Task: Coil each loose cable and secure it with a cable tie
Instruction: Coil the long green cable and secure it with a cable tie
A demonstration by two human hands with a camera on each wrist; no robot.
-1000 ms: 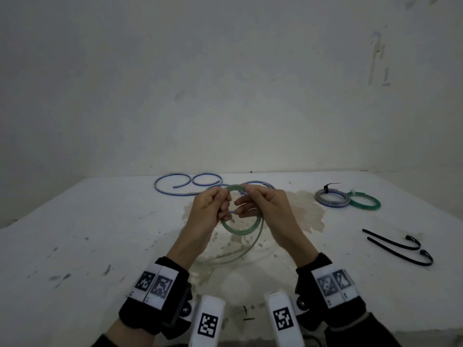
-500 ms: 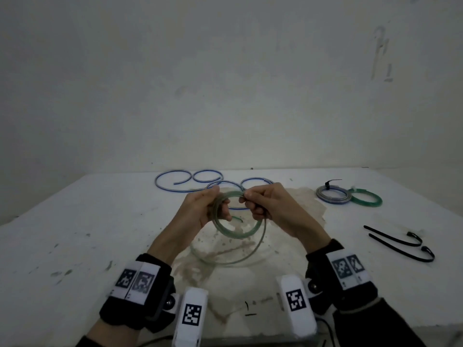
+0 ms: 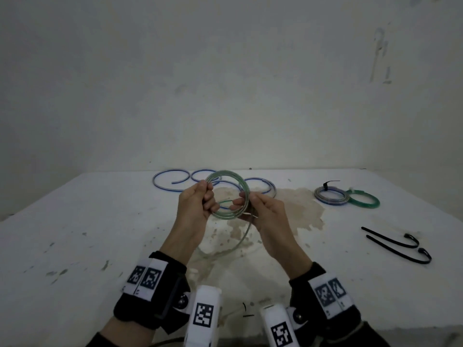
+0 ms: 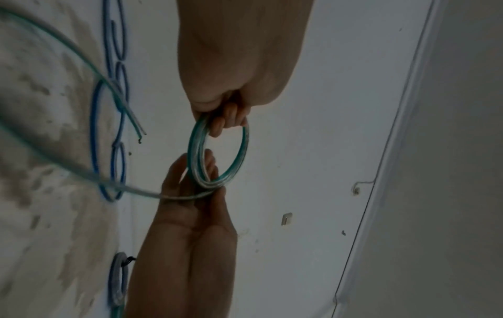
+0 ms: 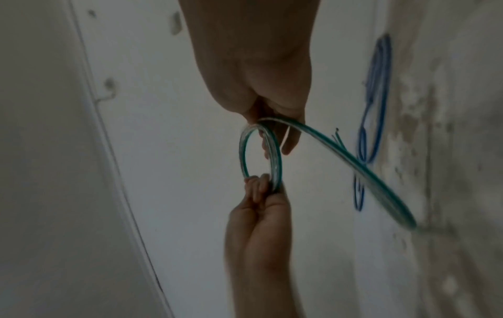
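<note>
I hold a coil of clear green cable (image 3: 225, 172) upright above the table's middle. My left hand (image 3: 206, 200) grips its left side and my right hand (image 3: 241, 204) pinches its right side. A loose tail (image 3: 246, 230) drops from my right hand and curves onto the table. In the left wrist view my left hand (image 4: 226, 120) clasps the coil (image 4: 194, 155) from above. In the right wrist view my right hand (image 5: 275, 137) holds the coil (image 5: 274, 159), with the tail running off to the right. Two black cable ties (image 3: 395, 246) lie at the right.
A loose blue cable (image 3: 172, 182) lies in loops at the back of the white, stained table (image 3: 75, 246). At the back right lie a grey-blue coil (image 3: 330, 196) with a black tie and a green coil (image 3: 364, 201). A wall stands close behind.
The coil has risen and grown by a turn. My right hand has slid from the coil's top to its right side. The tail on the table is shorter.
</note>
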